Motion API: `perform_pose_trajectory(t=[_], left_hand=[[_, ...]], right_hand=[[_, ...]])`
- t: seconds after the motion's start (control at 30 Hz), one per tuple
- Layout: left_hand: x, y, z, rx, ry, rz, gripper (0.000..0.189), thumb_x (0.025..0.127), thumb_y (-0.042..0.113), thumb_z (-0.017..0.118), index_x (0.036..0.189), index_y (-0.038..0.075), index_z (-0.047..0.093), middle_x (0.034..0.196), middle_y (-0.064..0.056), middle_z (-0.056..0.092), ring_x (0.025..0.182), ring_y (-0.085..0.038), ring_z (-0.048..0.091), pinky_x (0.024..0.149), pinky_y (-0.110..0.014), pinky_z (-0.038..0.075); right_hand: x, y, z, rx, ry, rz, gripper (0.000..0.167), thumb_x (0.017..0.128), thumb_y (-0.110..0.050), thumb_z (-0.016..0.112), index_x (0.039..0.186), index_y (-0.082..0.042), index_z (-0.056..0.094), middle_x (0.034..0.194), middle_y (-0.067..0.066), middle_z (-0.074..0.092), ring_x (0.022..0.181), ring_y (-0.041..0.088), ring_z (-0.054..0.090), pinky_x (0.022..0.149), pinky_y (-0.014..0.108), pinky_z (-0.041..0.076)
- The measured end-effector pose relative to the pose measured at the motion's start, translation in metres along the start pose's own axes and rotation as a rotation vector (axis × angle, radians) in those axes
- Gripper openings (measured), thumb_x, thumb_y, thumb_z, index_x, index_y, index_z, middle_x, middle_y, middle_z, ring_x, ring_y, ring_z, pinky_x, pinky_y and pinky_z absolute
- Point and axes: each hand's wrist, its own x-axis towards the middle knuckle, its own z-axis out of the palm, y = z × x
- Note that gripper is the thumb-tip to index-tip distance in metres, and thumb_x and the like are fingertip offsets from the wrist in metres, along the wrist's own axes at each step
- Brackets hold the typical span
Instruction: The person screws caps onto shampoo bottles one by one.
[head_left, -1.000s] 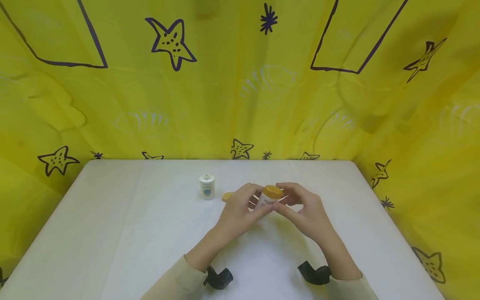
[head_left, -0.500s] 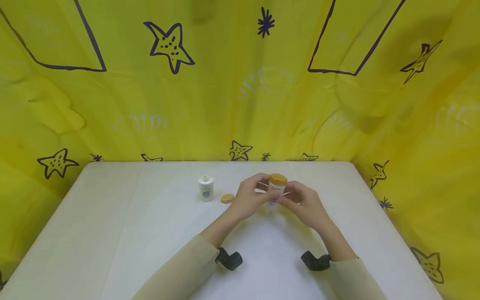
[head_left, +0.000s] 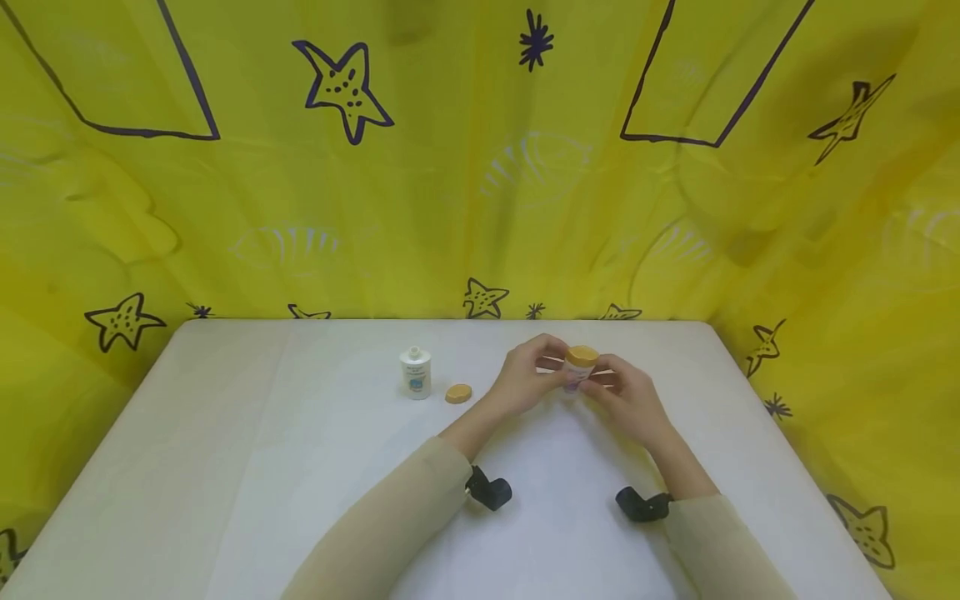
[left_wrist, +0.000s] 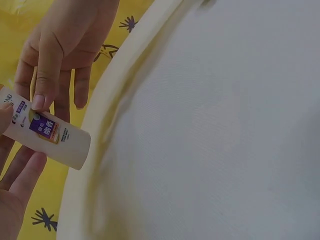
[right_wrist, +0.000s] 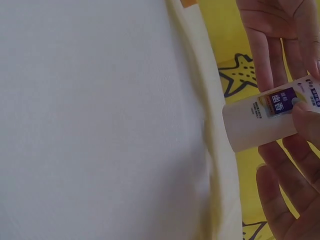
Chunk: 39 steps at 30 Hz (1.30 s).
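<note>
Both hands hold a small white bottle point(head_left: 576, 375) with a yellow-orange cap point(head_left: 582, 357) on top and a purple label point(right_wrist: 281, 102) on its side. My left hand point(head_left: 528, 379) grips it from the left, with the fingers behind it. From the right, my right hand point(head_left: 628, 402) pinches the body, its thumb lying on the label in the right wrist view. The bottle stands nearly upright in the head view, above the far part of the table. To the left of the hands, another white bottle point(head_left: 416, 377) stands with its narrow neck bare; beside it lies a loose yellow-orange cap point(head_left: 458, 393).
A white-covered table point(head_left: 300, 467) spreads under the hands. Yellow cloth point(head_left: 420, 192) with star drawings hangs behind it and along both sides. Black curved pieces point(head_left: 491, 490) are fixed at each wrist.
Both hands have carried the held bottle to the right and slightly farther away. Its earlier tilt has turned nearly upright. The standing bottle and loose cap stay in place.
</note>
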Motion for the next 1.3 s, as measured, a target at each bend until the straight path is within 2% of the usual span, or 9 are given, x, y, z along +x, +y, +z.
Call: perform_pose_trajectory(t=[0.27,0.57,0.67,0.87,1.0,1.17,1.3], left_hand=[[0.015,-0.004,0.013,0.011,0.021,-0.021,0.029,0.091,0.015,0.074,0.117,0.009,0.062,0.118,-0.005,0.068,0.106,-0.021,0.069,0.086,-0.024,0.056],[0.019,-0.007,0.020,0.016,0.048,-0.054,0.027,0.092,0.015,0.073,0.115,0.009,0.062,0.119,-0.006,0.069,0.106,-0.021,0.070,0.086,-0.024,0.056],[0.018,-0.006,0.021,0.013,0.050,-0.067,0.026,0.092,0.015,0.072,0.116,0.010,0.062,0.120,-0.006,0.069,0.106,-0.020,0.070,0.086,-0.024,0.056],[0.018,-0.005,0.020,0.001,0.043,-0.088,0.027,0.093,0.015,0.072,0.117,0.011,0.061,0.120,-0.004,0.068,0.108,-0.018,0.069,0.086,-0.022,0.055],[0.017,-0.005,0.020,-0.011,0.022,-0.095,0.030,0.093,0.016,0.071,0.121,0.011,0.060,0.124,-0.004,0.067,0.112,-0.020,0.067,0.090,-0.023,0.054],[0.009,-0.001,0.013,-0.005,0.004,-0.114,0.037,0.093,0.017,0.071,0.128,0.014,0.058,0.132,-0.005,0.063,0.120,-0.027,0.063,0.097,-0.029,0.053],[-0.001,0.003,0.003,-0.011,-0.003,-0.107,0.042,0.093,0.019,0.072,0.131,0.015,0.056,0.134,-0.005,0.061,0.122,-0.030,0.061,0.098,-0.034,0.052]], right_hand=[[0.009,0.009,-0.008,0.013,0.006,0.008,0.026,0.091,-0.005,0.071,0.116,-0.001,0.063,0.114,0.020,0.066,0.105,0.039,0.068,0.087,0.034,0.058],[0.011,0.013,-0.010,0.005,-0.014,0.055,0.024,0.094,-0.007,0.068,0.117,-0.002,0.062,0.116,0.019,0.065,0.109,0.040,0.066,0.091,0.039,0.057],[0.011,0.015,-0.010,0.015,-0.028,0.068,0.026,0.095,-0.009,0.067,0.119,-0.003,0.061,0.118,0.019,0.064,0.111,0.041,0.065,0.092,0.041,0.056],[0.011,0.014,-0.011,0.052,-0.048,0.080,0.030,0.096,-0.011,0.066,0.124,-0.001,0.060,0.120,0.022,0.062,0.112,0.043,0.065,0.088,0.038,0.058],[0.011,0.015,-0.012,0.045,-0.053,0.113,0.033,0.096,-0.013,0.066,0.126,-0.002,0.059,0.122,0.022,0.062,0.113,0.043,0.064,0.089,0.044,0.057],[0.011,0.015,-0.012,0.046,-0.064,0.147,0.042,0.095,-0.011,0.067,0.134,-0.005,0.054,0.126,0.022,0.061,0.114,0.042,0.064,0.092,0.050,0.055],[0.007,0.014,-0.016,0.032,-0.043,0.132,0.050,0.095,-0.013,0.068,0.140,-0.006,0.048,0.129,0.022,0.060,0.114,0.042,0.063,0.094,0.052,0.054]])
